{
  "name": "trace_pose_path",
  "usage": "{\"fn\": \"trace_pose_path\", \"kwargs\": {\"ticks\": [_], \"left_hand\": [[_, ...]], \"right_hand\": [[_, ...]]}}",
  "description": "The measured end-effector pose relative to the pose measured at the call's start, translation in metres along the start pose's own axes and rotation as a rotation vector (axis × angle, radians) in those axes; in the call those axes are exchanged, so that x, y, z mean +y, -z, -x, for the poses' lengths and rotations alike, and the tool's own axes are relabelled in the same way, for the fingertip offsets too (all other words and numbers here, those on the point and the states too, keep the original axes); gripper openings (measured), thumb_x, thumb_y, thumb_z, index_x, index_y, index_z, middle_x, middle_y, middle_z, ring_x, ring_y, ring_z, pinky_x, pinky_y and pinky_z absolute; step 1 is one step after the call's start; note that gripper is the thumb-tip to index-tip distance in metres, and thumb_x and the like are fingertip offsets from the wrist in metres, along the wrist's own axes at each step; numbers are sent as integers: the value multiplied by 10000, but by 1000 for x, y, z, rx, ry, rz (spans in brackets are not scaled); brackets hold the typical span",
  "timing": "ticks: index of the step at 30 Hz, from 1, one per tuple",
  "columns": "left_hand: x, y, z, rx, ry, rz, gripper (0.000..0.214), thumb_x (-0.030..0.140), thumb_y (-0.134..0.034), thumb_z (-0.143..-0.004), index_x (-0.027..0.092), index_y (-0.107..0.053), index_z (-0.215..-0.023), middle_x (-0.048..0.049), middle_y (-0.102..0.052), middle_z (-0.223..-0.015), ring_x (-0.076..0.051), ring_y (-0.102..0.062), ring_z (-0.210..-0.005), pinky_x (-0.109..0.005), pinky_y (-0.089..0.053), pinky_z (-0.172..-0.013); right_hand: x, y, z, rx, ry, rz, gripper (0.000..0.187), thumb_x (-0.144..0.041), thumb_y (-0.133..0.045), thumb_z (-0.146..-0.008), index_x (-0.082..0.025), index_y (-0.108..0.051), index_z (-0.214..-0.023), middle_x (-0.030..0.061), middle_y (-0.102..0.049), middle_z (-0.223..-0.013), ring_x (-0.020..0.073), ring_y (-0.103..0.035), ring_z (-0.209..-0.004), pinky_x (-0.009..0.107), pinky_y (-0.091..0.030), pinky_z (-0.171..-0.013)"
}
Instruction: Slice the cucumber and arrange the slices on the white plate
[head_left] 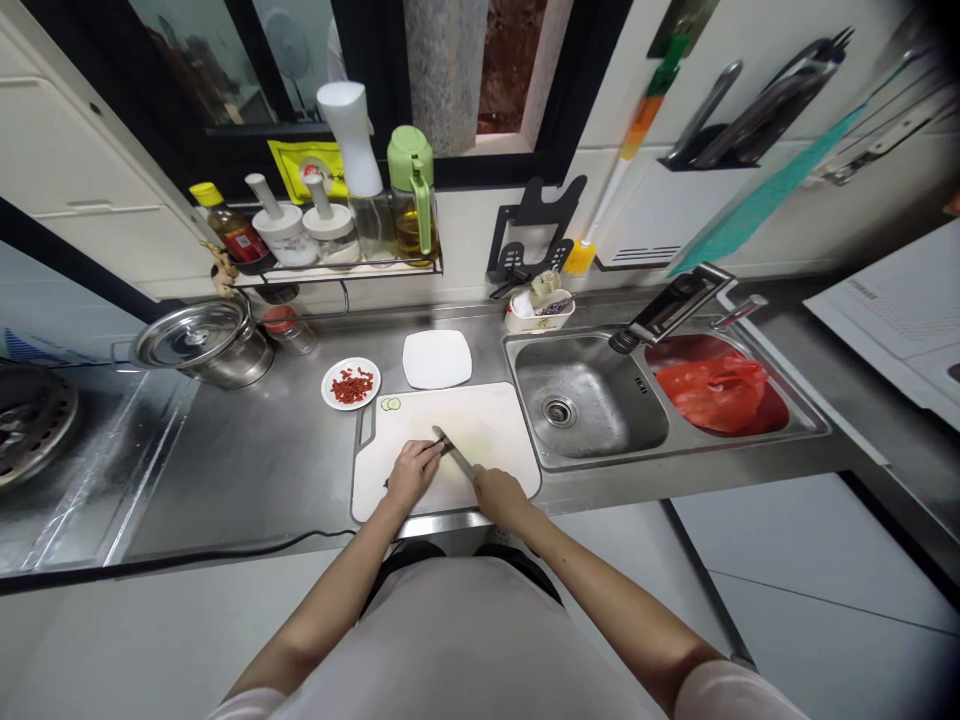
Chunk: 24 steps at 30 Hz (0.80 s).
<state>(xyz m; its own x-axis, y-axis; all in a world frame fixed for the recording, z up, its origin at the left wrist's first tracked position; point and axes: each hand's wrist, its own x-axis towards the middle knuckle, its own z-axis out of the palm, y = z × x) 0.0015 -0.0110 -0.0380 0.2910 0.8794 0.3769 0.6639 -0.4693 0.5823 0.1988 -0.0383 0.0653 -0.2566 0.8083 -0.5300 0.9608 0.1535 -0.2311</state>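
- Clock is read off the board, 12 being the far side. A long dark green vegetable point(387, 484), cucumber by the look, is laid from near the centre toward 8 and gripped by the left hand's fingers point(416, 472).
- Main worry: a nick. The grey metal knife point(455, 455), aimed at about 11, is gripped by the right hand point(499, 498), with the blade just beside those left fingertips. Whether they're tucked can't be told.
- Rolling could be caused by round skin if the hold gets loosened, so uneven cuts could be had.
- Wet-looking patch mid-board: a skid could be caused if the white rectangular plastic cutting board point(510, 415) isn't gripped by the steel table point(225, 440).
- Thin pale green round slices point(391, 404), left at 10, could be nudged off by a stray knuckle.
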Motion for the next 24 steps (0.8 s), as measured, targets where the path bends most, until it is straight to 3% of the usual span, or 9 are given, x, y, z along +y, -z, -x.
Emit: {"fn": "trace_pose_path", "kwargs": {"ticks": [24], "left_hand": [[0, -1, 0, 2, 5, 0, 282, 259, -490, -916, 240, -648, -1150, -66, -663, -999, -195, -579, -965, -381, -514, -835]], "right_hand": [[-10, -4, -20, 16, 9, 22, 271, -159, -328, -917, -128, -506, -1119, 150, -663, -957, 234, -634, -951, 317, -442, -764]]}}
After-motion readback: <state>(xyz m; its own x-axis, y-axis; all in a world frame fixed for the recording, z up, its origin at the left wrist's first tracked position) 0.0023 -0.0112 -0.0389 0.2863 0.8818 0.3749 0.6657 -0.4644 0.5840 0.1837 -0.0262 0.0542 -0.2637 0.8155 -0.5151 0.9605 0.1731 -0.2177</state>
